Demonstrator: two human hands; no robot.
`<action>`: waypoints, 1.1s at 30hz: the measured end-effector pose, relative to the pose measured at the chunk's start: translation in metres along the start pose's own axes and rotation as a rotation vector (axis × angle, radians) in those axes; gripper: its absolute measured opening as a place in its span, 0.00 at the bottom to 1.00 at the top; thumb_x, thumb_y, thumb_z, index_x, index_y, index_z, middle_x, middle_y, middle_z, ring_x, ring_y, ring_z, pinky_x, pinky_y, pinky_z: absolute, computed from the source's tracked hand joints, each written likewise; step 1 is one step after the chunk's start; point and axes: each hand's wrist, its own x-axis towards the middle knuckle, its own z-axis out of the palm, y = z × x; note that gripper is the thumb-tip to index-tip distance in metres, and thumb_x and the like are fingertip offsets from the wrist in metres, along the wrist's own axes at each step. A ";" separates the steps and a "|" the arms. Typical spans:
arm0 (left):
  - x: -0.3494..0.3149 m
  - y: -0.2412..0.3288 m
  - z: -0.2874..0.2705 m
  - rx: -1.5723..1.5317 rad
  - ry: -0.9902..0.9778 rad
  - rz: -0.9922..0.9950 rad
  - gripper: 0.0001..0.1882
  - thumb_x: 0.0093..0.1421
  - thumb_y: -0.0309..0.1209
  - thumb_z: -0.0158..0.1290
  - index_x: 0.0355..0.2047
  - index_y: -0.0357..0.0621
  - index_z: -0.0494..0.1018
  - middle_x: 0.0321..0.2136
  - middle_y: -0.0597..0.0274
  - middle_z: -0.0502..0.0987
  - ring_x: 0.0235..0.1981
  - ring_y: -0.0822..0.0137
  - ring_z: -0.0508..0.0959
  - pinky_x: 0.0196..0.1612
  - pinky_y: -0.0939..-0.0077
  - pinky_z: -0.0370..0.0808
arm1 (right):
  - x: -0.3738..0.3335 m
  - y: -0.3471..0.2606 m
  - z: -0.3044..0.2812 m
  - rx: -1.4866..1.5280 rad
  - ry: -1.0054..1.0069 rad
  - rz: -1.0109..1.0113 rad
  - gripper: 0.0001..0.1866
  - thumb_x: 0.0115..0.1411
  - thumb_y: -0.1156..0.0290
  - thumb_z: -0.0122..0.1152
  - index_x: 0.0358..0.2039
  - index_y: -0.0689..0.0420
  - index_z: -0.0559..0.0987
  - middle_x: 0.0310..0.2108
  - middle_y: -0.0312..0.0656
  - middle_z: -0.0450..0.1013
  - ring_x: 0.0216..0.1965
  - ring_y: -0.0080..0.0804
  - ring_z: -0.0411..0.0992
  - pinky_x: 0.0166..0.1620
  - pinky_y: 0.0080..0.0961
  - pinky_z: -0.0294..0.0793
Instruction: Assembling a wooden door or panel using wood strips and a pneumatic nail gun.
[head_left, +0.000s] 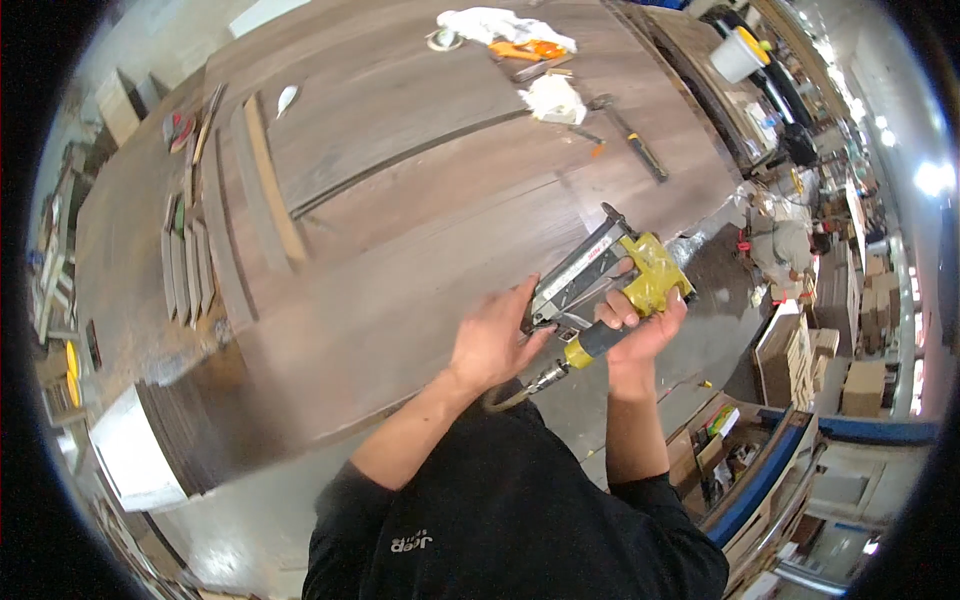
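Observation:
A yellow and black air nail gun (657, 272) is held over the near edge of the table, tilted on its side. My right hand (642, 335) is wrapped round its grip, with fingertips showing near the trigger. My left hand (497, 335) pinches the rear end of the long grey magazine (578, 268) between thumb and fingers. An air hose (508, 402) runs from a metal fitting below the grip toward my body. What lies between my left thumb and fingers, besides the magazine, is too small to make out.
The large brown table (400, 290) carries several wooden strips (262, 180) at left. A hammer (640, 145), white cloth (505, 27), tape roll (444, 40) and crumpled paper (553, 100) lie at the far side. A blue-edged wooden tool cart (765, 475) stands at lower right.

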 end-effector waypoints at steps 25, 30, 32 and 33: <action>0.282 -0.036 0.126 0.237 -0.177 0.021 0.16 0.67 0.40 0.53 0.49 0.46 0.80 0.48 0.48 0.79 0.49 0.45 0.79 0.54 0.54 0.75 | -0.016 -0.055 -0.158 0.035 0.245 -0.089 0.56 0.47 0.56 0.70 0.73 0.51 0.51 0.45 0.58 0.76 0.17 0.31 0.73 0.22 0.26 0.75; 0.387 -0.066 0.184 0.481 -0.119 -0.022 0.17 0.66 0.41 0.53 0.51 0.50 0.79 0.49 0.51 0.78 0.50 0.47 0.78 0.54 0.54 0.75 | -0.030 -0.043 -0.181 0.003 0.228 -0.003 0.56 0.47 0.61 0.71 0.74 0.47 0.51 0.47 0.63 0.75 0.19 0.35 0.74 0.25 0.30 0.74; 0.407 -0.060 0.193 0.609 -0.161 -0.127 0.16 0.67 0.40 0.52 0.49 0.46 0.79 0.54 0.53 0.75 0.50 0.48 0.79 0.54 0.52 0.76 | -0.028 -0.048 -0.177 -0.013 0.301 0.034 0.58 0.43 0.62 0.73 0.73 0.48 0.53 0.47 0.64 0.74 0.19 0.37 0.74 0.25 0.29 0.74; 0.414 -0.057 0.197 0.611 -0.165 -0.124 0.16 0.67 0.40 0.52 0.49 0.46 0.79 0.54 0.53 0.75 0.50 0.48 0.79 0.54 0.52 0.76 | -0.025 -0.050 -0.176 -0.005 0.319 0.036 0.58 0.43 0.63 0.73 0.73 0.47 0.53 0.47 0.64 0.74 0.19 0.37 0.74 0.25 0.30 0.74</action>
